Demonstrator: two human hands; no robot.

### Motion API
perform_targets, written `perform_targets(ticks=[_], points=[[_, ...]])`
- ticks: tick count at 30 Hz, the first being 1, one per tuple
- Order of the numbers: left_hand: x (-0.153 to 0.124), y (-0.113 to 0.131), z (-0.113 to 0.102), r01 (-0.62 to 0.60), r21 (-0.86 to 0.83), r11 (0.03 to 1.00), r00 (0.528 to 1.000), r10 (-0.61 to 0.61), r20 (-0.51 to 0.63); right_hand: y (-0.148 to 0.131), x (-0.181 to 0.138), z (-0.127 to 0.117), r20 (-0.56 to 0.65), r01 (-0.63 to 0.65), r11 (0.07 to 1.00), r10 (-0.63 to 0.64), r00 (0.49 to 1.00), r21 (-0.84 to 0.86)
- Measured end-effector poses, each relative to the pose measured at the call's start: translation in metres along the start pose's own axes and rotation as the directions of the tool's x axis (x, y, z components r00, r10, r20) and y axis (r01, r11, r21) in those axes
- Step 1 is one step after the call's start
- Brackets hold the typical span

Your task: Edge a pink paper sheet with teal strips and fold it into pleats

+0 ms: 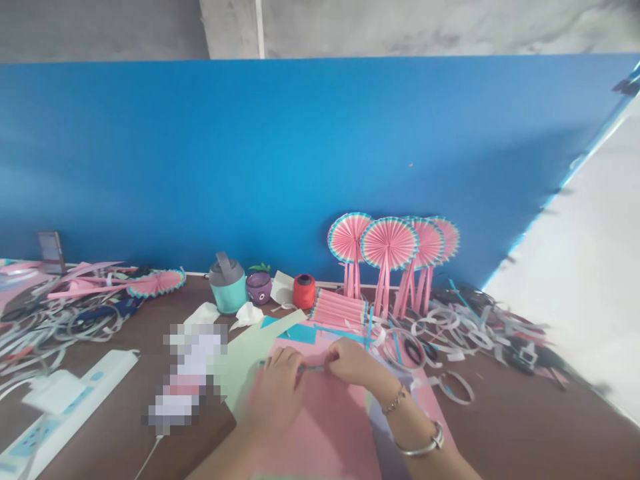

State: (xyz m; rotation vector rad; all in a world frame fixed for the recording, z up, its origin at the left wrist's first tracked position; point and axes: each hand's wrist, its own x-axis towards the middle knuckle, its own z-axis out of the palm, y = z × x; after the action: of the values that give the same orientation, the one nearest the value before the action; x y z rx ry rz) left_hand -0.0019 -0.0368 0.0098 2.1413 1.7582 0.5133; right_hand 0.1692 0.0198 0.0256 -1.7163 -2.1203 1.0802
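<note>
My left hand [281, 383] lies over a narrow bluish-grey strip [314, 368], its fingers curled down on it. The strip's thin end shows left of those fingers. At the strip's other end, my right hand [350, 362] is closed in a pinch. Whether the strip is loose or a folded paper edge I cannot tell. Beneath both hands is a pink paper sheet [335, 433]. Pale green paper [240, 357] and blue paper [295, 331] stick out around it. Just beyond my right hand lies a pleated pink paper piece [340, 308].
Several round pink paper fans [389, 243] lean on the blue partition [250, 153]. A turquoise cup [229, 290], purple pot [259, 287] and red container [304, 292] stand at the back. Paper-strip tangles [455, 330] lie right; a power strip [75, 407] lies left.
</note>
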Motion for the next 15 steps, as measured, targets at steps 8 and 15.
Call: perform_targets(ticks=[8, 15], points=[[-0.0063, 0.0053, -0.0005, -0.100, -0.008, 0.995, 0.981, 0.100, 0.164, 0.0056, 0.0063, 0.0071, 0.024, -0.014, 1.000, 0.014, 1.000, 0.009], [-0.0064, 0.0040, 0.0008, -0.104, 0.019, 0.994, 0.982, 0.100, 0.158, 0.0093, 0.0101, 0.0092, 0.051, -0.005, 0.997, 0.002, 0.999, 0.072]])
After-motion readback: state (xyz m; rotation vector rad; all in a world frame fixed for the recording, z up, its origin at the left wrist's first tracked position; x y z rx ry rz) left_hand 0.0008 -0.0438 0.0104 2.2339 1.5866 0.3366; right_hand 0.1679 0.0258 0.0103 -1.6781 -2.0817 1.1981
